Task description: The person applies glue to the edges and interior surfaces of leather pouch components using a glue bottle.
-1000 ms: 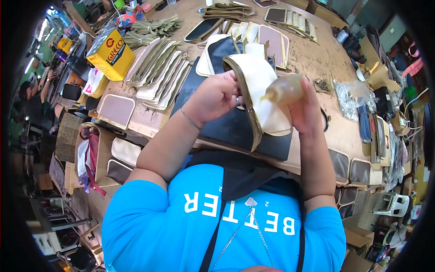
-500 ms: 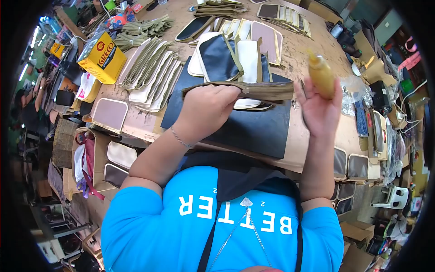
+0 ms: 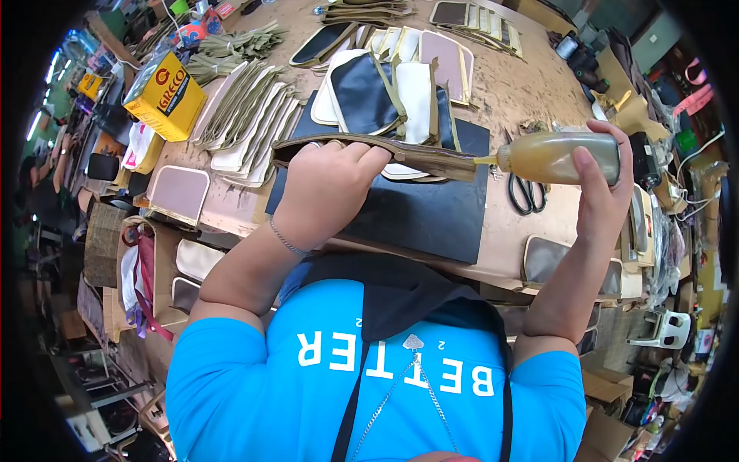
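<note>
My left hand (image 3: 327,185) is closed around a long olive-brown fabric strip (image 3: 435,160), which stretches to the right over the work table. In my right hand (image 3: 602,189) lies a squeeze bottle (image 3: 539,156) of amber liquid, tipped on its side. Its narrow nozzle points left, right at the strip's far end. Beneath the strip are a black mat (image 3: 431,223) and a pile of navy and white panels (image 3: 366,96) with olive edging. Black-handled scissors (image 3: 526,196) rest on the table below the bottle.
Rows of olive-edged white pieces (image 3: 258,127) lie to the left, near a yellow Greco box (image 3: 165,96). One mauve panel (image 3: 179,194) sits at the table's left front edge. Thread spools (image 3: 567,48) stand at the back right, and a grey panel (image 3: 545,259) lies at the front right.
The bottle has gone from upright, nozzle up, to lying sideways with its nozzle at the strip's end. My right hand shifted right; my left hand moved slightly left with the strip. The scissors now show.
</note>
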The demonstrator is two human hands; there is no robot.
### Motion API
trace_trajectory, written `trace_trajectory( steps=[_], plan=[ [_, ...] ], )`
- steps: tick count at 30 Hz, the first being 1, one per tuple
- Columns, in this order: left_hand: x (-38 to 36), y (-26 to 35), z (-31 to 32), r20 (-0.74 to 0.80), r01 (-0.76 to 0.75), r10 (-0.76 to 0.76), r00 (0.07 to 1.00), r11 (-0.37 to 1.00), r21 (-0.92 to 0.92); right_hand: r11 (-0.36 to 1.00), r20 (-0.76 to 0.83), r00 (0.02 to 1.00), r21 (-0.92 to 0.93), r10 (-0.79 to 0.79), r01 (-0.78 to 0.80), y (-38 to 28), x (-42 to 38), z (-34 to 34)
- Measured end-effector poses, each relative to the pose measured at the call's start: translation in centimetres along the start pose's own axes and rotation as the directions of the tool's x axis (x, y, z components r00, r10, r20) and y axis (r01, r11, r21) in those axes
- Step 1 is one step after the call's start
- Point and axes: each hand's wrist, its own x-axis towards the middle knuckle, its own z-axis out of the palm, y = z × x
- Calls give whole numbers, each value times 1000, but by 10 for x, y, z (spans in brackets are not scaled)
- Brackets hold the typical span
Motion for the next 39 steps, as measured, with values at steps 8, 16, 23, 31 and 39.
trace_trajectory(
  steps=[8, 16, 23, 31, 39],
  plan=[
    [-1, 0, 0, -9, -5, 5, 1000, 1000, 4, 987, 50, 997, -151, -51, 58, -4, -4, 3],
    [-1, 2, -5, 8, 74, -74, 997, 994, -76, 960, 117, 985, -236, -125, 150, -17, -12, 3],
    [9, 6, -25, 367, 436, -249, 896, 648, -625, 926, 40, 988, 357, -149, 125, 2, -5, -17],
    [13, 24, -20, 462, 464, -128, 877, 468, -752, 907, -144, 915, 143, -378, 397, -13, -1, 18],
    [13, 24, -19, 531, 487, -98, 841, 566, -666, 936, -157, 923, -20, -351, 353, -10, -7, 27]
  ],
)
